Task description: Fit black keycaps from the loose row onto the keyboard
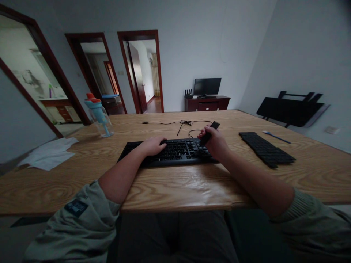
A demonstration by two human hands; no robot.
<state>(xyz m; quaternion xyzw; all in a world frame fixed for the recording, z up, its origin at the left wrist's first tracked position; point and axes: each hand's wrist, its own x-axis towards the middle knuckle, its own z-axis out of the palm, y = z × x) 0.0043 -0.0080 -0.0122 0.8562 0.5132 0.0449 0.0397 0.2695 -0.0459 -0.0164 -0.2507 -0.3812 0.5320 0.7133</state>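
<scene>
A black keyboard (178, 151) lies across the table in front of me, with part of its left and right sides hidden by my hands. My left hand (153, 146) rests over its left part. Between the thumb and forefinger sits a small black piece (163, 141), possibly a keycap; its exact shape does not show. Above the keyboard's right end, my right hand (215, 140) is wrapped round a black oblong block (210, 133), tilted up. Farther right, a flat slab of black keycaps in rows (265, 148) lies on the table.
A blue brush (276, 137) lies beyond the keycaps. The keyboard's cable (185, 123) is bundled behind it. At the left stand a clear bottle with a red lid (100, 117) and white tissues (51, 153). The wooden table's front edge (175, 209) is close to my lap.
</scene>
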